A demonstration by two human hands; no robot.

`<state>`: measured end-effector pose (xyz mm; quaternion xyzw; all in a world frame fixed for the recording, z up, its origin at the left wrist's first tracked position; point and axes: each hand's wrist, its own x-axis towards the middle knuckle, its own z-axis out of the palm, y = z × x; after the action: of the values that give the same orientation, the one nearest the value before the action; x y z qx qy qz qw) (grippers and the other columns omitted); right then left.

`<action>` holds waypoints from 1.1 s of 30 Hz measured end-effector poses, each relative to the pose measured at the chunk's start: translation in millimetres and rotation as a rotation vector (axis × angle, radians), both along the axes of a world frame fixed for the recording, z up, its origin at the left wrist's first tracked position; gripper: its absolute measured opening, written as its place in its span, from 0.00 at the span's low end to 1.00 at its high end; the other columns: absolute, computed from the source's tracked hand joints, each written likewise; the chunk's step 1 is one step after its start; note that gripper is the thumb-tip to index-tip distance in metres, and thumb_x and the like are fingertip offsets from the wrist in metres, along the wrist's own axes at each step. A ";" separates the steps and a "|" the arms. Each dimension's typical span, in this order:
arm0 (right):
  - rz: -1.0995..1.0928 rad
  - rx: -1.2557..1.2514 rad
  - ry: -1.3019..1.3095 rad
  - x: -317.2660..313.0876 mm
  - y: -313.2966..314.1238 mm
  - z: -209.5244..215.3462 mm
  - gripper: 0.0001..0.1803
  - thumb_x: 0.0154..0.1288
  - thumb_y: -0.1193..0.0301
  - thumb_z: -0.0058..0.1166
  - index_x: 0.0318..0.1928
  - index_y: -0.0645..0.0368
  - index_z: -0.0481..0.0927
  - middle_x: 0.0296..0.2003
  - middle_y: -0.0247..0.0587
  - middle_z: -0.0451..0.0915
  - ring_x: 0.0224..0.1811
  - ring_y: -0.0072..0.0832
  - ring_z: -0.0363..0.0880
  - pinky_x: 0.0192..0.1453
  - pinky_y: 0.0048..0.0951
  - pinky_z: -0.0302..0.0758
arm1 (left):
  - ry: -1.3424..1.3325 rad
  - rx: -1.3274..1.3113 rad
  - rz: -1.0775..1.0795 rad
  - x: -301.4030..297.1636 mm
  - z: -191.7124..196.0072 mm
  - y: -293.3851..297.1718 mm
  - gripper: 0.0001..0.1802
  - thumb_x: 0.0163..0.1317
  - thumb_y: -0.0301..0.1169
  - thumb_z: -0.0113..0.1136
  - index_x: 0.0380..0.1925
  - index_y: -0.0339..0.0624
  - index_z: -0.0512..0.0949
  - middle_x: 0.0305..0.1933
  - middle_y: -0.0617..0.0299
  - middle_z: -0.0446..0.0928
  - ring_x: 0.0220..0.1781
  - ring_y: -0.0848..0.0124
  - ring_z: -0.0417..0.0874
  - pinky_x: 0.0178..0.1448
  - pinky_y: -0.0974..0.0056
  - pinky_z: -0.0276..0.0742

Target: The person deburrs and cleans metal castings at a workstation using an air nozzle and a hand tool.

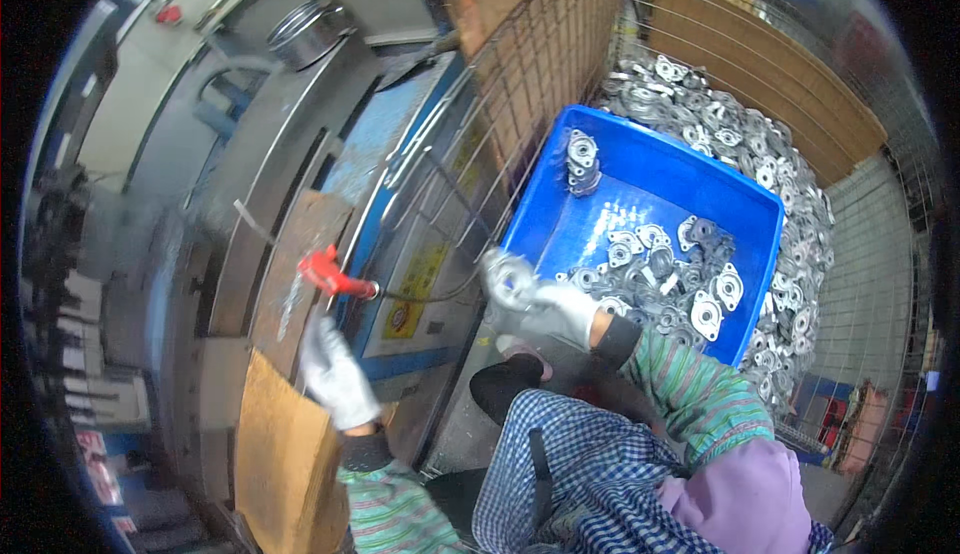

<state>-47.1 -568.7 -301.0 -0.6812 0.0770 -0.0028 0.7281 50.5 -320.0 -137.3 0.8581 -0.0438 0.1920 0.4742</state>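
My right hand (562, 314), in a white glove, grips a grey metal flange part (510, 280) with a round hole, slightly blurred, beside the near left corner of a blue plastic bin (545, 194). My left hand (338, 379), also gloved, is beside the bench edge with its fingers stretched out and nothing visible in them. Just beyond those fingertips, a red air blow gun (335, 272) with a dark hose lies at the bench edge. Inside the bin are several similar loose flange parts (706, 314) and a small stack of them (582, 162) at the far left.
Around the bin's far and right sides lies a heap of metal parts (790, 244) within a wire mesh cage (560, 44). Cardboard (760, 64) lines the cage. At left stand a machine bench (285, 144), a round metal container (310, 34) and a cardboard box (285, 454).
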 end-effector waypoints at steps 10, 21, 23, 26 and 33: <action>-0.838 0.962 0.675 74.9 -121.2 -240.0 0.10 0.58 0.65 0.57 0.37 0.56 0.76 0.28 0.40 0.76 0.27 0.34 0.74 0.29 0.35 0.69 | -0.363 0.903 -0.022 30.4 -25.6 27.9 0.20 0.63 0.38 0.53 0.47 0.32 0.73 0.47 0.43 0.73 0.50 0.48 0.72 0.56 0.51 0.66; -1.058 0.452 0.822 125.3 -147.5 -434.2 0.25 0.58 0.57 0.54 0.49 0.64 0.74 0.42 0.45 0.78 0.37 0.34 0.77 0.41 0.33 0.72 | -0.456 1.118 0.071 40.1 -55.5 29.1 0.31 0.53 0.42 0.65 0.51 0.31 0.70 0.53 0.41 0.70 0.53 0.44 0.71 0.57 0.48 0.66; -1.070 0.446 0.847 138.8 -131.0 -424.9 0.24 0.55 0.61 0.57 0.49 0.62 0.74 0.41 0.44 0.79 0.36 0.33 0.77 0.40 0.33 0.72 | -0.474 1.148 0.099 39.1 -53.3 37.7 0.30 0.54 0.42 0.64 0.50 0.31 0.70 0.53 0.41 0.70 0.53 0.44 0.71 0.57 0.48 0.65; -1.143 0.385 0.873 155.5 -148.3 -395.6 0.23 0.52 0.68 0.63 0.49 0.60 0.74 0.39 0.42 0.79 0.34 0.32 0.77 0.38 0.33 0.73 | -0.537 1.780 0.062 45.4 -45.0 31.5 0.28 0.51 0.49 0.66 0.29 0.32 0.70 0.25 0.47 0.69 0.25 0.48 0.71 0.29 0.51 0.68; -1.218 0.641 0.343 166.5 -133.2 -346.2 0.11 0.54 0.75 0.56 0.40 0.52 0.75 0.28 0.36 0.76 0.25 0.29 0.75 0.25 0.29 0.73 | -0.548 1.833 0.086 39.0 -36.6 20.2 0.27 0.50 0.47 0.68 0.31 0.30 0.71 0.28 0.48 0.72 0.29 0.52 0.73 0.34 0.54 0.70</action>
<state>119.4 -701.9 -647.2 -0.2602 0.5547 -0.2792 0.7394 89.5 -299.8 -173.9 0.8216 -0.2551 0.2943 -0.4162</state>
